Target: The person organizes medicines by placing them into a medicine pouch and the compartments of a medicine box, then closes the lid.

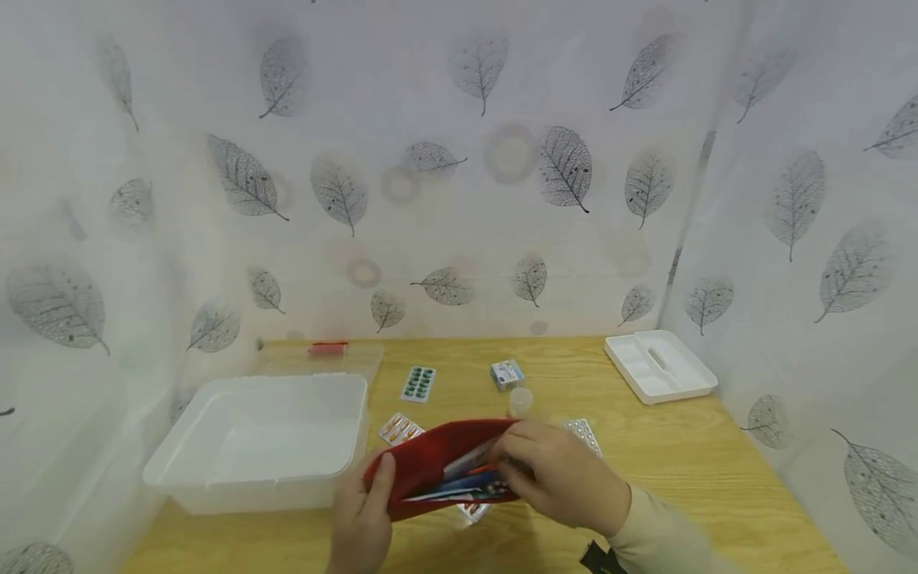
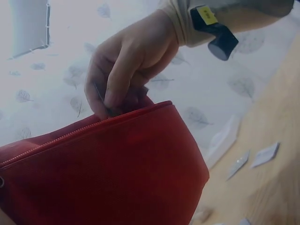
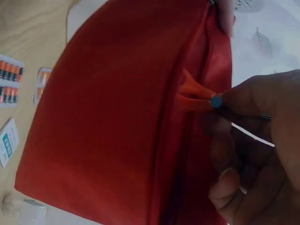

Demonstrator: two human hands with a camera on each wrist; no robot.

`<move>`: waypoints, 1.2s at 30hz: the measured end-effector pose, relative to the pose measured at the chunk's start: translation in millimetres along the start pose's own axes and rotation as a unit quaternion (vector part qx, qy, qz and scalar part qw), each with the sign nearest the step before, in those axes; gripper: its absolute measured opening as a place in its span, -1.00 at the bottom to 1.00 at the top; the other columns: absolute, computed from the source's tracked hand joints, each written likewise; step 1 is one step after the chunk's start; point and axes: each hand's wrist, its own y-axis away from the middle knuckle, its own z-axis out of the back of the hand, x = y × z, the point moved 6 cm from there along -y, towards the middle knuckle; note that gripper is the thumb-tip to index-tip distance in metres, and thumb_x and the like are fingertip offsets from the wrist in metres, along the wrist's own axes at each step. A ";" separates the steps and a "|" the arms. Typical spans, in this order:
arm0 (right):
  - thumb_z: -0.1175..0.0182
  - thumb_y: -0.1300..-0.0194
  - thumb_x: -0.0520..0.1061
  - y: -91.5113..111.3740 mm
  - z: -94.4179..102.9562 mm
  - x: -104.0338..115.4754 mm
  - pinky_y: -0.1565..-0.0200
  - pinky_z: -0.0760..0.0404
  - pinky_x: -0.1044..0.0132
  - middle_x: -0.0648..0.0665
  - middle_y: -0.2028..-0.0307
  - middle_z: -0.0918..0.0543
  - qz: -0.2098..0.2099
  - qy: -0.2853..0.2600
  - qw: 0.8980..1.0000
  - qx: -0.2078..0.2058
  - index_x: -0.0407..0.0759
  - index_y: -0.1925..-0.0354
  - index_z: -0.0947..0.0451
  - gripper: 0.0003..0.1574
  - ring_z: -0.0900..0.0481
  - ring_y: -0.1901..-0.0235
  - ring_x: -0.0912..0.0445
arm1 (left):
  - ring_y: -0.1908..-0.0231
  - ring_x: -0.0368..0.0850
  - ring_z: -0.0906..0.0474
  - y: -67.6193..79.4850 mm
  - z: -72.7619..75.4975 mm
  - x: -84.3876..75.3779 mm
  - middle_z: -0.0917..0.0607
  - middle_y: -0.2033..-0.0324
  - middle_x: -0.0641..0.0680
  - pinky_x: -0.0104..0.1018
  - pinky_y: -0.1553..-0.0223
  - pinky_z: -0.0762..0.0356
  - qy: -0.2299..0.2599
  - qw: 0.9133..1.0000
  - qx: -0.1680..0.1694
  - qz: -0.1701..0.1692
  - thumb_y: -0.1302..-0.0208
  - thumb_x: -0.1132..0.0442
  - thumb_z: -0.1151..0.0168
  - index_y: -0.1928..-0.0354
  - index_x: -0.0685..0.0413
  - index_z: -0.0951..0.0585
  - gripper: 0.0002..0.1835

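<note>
A red zippered pouch [image 1: 419,461] is held open above the table. My left hand [image 1: 362,506] grips its left end, thumb on the near side. At the mouth of the pouch, my right hand [image 1: 562,472] pinches what look like small scissors [image 3: 199,89] by their blue pivot. Their orange handles point into the pouch, and thin dark blades run under my fingers. Blue and white items [image 1: 466,482] show inside the pouch, too crowded to tell apart. The left wrist view shows the pouch's outer side and the right hand [image 2: 136,56] over the zipper.
A white plastic bin [image 1: 265,422] stands at the left, its clear lid [image 1: 287,359] behind. Blister packs [image 1: 419,384] of capsules, a small box [image 1: 507,375] and a small clear cup [image 1: 520,401] lie mid-table. A white divided tray [image 1: 660,367] sits at the back right.
</note>
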 end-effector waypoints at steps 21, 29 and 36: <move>-0.28 -0.21 -0.17 -2.0 -35.1 -1.3 0.11 -0.55 0.28 0.10 0.28 -0.66 -0.037 0.091 0.988 0.122 -0.03 0.28 -0.69 -0.91 -0.58 0.22 0.20 | 0.35 -0.17 -0.66 3.3 -6.7 2.2 -0.72 0.36 0.14 -0.39 0.29 -0.61 0.010 1.000 0.018 0.010 -0.47 0.38 0.10 0.16 0.30 -0.64 -0.73; -0.35 -0.12 -0.22 6.7 -20.5 1.1 0.11 -0.56 0.36 0.11 0.22 -0.61 0.003 0.043 0.999 0.014 -0.03 0.25 -0.65 -0.81 -0.55 0.17 0.25 | 0.35 -0.22 -0.63 4.2 -1.0 9.2 -0.71 0.37 0.01 -0.43 0.26 -0.57 0.006 0.999 0.003 0.044 -0.48 0.34 0.10 0.15 0.36 -0.62 -0.71; -0.25 -0.22 -0.21 27.2 23.4 -25.6 0.35 -0.47 0.55 0.12 0.29 -0.62 -0.026 0.014 0.989 -0.146 -0.07 0.23 -0.65 -0.88 -0.51 0.37 0.29 | 0.28 -0.26 -0.61 6.0 12.2 21.3 -0.69 0.33 -0.07 -0.48 0.20 -0.52 0.014 0.994 -0.013 0.103 -0.50 0.27 0.11 0.04 0.45 -0.54 -0.66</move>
